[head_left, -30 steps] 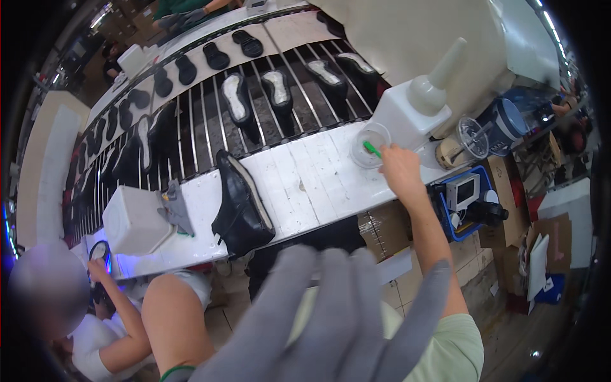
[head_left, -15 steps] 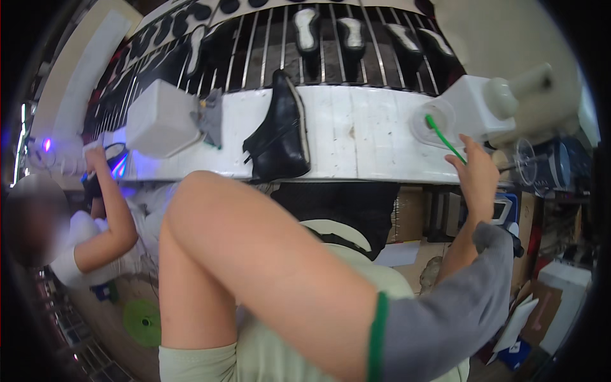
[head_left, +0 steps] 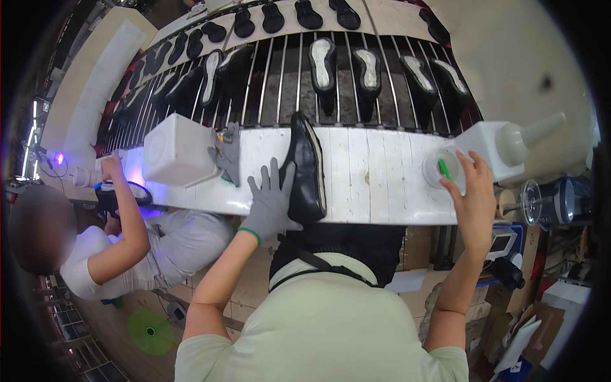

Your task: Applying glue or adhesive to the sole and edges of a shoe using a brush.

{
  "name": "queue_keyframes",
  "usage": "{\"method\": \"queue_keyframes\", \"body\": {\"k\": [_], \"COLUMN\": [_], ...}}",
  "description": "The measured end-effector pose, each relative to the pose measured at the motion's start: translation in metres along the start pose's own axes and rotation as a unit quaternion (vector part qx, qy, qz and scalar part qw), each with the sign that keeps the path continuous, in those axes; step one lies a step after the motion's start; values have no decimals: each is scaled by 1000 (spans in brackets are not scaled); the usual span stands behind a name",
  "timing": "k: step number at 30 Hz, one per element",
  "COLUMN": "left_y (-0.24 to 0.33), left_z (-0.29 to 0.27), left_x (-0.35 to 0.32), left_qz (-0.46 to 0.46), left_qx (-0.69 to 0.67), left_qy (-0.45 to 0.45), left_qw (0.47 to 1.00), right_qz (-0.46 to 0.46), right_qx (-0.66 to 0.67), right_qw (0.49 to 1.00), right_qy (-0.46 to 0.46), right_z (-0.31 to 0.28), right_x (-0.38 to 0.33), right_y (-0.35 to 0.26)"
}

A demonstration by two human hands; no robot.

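A black shoe (head_left: pixel 306 167) lies on its side on the white wooden bench (head_left: pixel 375 181), toe pointing away from me. My left hand (head_left: pixel 270 204), in a grey glove, rests on the bench with its fingers spread, pressed against the shoe's left side. My bare right hand (head_left: pixel 474 194) pinches a green brush (head_left: pixel 444 169) whose tip sits in a small clear cup (head_left: pixel 435 172) at the bench's right end.
A white jug with a nozzle (head_left: pixel 506 143) stands behind the cup. A white box (head_left: pixel 175 151) and a spare grey glove (head_left: pixel 227 149) lie left of the shoe. Behind the bench, a bar rack (head_left: pixel 286 76) carries several shoe soles. A seated co-worker (head_left: pixel 95 254) works at the left.
My left arm, raised close to the camera before, has come down, and the gloved hand now lies against the shoe. My right hand has stayed at the cup with the brush.
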State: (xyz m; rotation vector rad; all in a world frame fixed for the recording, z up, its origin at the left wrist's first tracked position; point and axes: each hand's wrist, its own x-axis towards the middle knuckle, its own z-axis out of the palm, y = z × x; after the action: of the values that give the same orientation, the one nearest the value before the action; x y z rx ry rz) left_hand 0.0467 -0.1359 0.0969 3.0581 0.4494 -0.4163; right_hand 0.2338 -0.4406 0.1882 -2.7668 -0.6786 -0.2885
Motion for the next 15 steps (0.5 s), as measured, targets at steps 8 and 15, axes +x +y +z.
{"method": "queue_keyframes", "body": {"k": [8, 15], "left_y": [-32, -69], "left_z": [0, 6], "left_x": [18, 48], "left_qz": [47, 42], "left_qx": [-351, -857], "left_qy": [36, 40], "left_qw": [934, 511], "right_qz": [-99, -99], "right_qx": [110, 217], "right_qw": [988, 971], "right_qy": [-54, -35], "right_z": [36, 32], "right_x": [57, 76], "right_y": [-64, -69]}}
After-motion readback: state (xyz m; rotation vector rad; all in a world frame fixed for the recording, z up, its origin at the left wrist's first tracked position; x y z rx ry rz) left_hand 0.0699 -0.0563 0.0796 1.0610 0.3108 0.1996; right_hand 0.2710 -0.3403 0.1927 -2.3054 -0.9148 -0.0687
